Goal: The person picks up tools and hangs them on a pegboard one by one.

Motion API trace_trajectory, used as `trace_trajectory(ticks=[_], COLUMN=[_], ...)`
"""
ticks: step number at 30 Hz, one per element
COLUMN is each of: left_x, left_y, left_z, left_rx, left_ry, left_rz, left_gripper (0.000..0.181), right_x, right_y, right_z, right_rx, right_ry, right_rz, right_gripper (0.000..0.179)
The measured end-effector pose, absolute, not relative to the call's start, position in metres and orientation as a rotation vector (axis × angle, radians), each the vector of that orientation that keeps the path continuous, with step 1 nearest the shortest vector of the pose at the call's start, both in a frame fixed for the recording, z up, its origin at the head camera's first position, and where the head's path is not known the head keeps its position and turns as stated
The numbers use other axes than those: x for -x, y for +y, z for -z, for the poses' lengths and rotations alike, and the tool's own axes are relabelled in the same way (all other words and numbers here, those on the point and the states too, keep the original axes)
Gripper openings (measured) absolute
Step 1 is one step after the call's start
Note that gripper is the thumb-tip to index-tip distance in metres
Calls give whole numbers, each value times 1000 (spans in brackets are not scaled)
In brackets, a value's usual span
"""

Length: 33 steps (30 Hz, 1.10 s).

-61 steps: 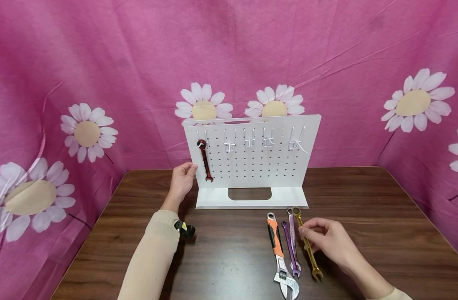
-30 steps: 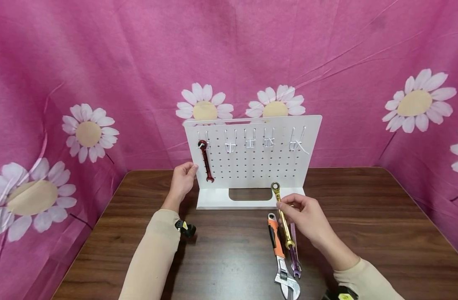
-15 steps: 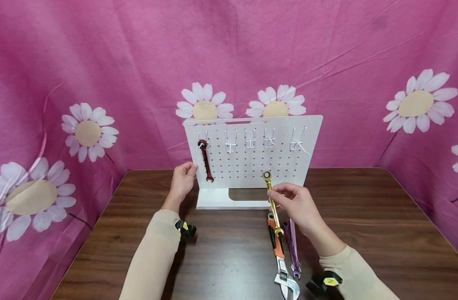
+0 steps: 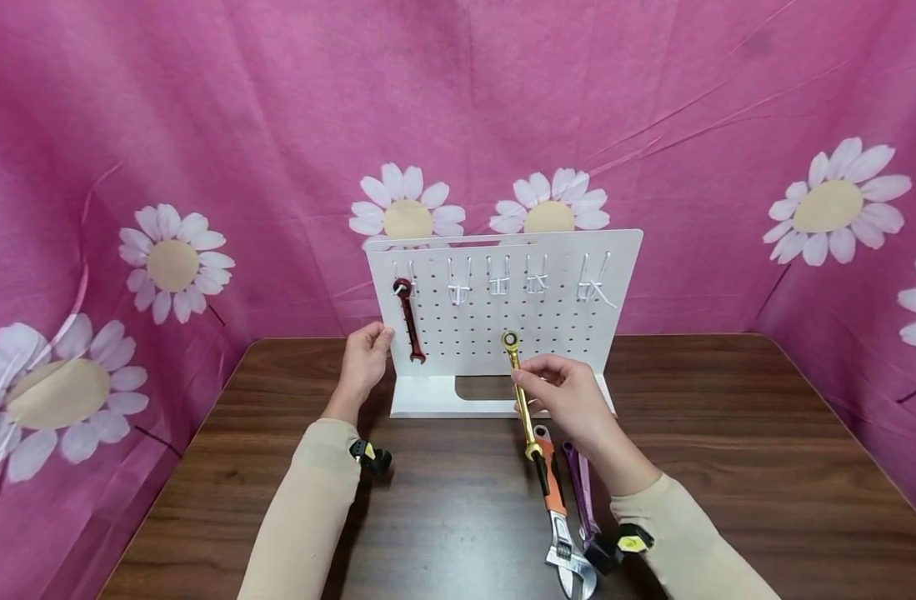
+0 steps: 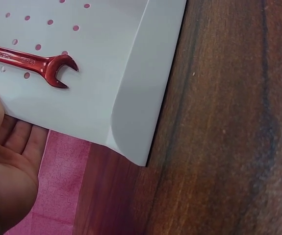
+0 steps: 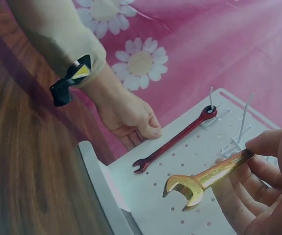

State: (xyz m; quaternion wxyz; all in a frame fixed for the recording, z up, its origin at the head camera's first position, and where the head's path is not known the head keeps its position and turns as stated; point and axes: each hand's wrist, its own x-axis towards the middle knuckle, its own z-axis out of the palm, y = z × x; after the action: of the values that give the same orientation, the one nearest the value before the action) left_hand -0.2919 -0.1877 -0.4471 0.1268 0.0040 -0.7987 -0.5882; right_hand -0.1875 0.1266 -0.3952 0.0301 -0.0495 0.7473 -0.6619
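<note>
My right hand (image 4: pixel 570 400) pinches a gold combination wrench (image 4: pixel 523 408) by its shaft, ring end up, in front of the lower part of a white pegboard stand (image 4: pixel 473 333). In the right wrist view the wrench's open jaw end points away from the fingers. My left hand (image 4: pixel 364 358) grips the board's left edge, thumb on the front and fingers behind, as the left wrist view shows. Close to it a red combination wrench (image 4: pixel 410 321) hangs by its ring from the leftmost hook. White wire hooks (image 4: pixel 499 279) further right hold nothing.
On the wooden table (image 4: pixel 442 508) before the stand lie an orange-handled adjustable wrench (image 4: pixel 553 492) and a purple wrench (image 4: pixel 579 483). My right forearm and its wrist camera partly cover the purple tools. A pink flowered cloth (image 4: pixel 292 167) hangs behind the table.
My right hand has lifted the gold wrench off the table and carried it left and up toward the board. The left hand stays on the board's edge.
</note>
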Motion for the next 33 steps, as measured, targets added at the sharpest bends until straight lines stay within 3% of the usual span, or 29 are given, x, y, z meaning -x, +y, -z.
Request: trace_trajectory(ticks=[33], left_x=[292], left_y=[-185], left_z=[448], left_rx=[17], left_ry=[-2279], left_rz=[1807], left_gripper=[26], right_x=[201], right_y=[65], right_z=[360], right_rx=[256], right_ry=[2208], right_rz=[2183], right_gripper=[19])
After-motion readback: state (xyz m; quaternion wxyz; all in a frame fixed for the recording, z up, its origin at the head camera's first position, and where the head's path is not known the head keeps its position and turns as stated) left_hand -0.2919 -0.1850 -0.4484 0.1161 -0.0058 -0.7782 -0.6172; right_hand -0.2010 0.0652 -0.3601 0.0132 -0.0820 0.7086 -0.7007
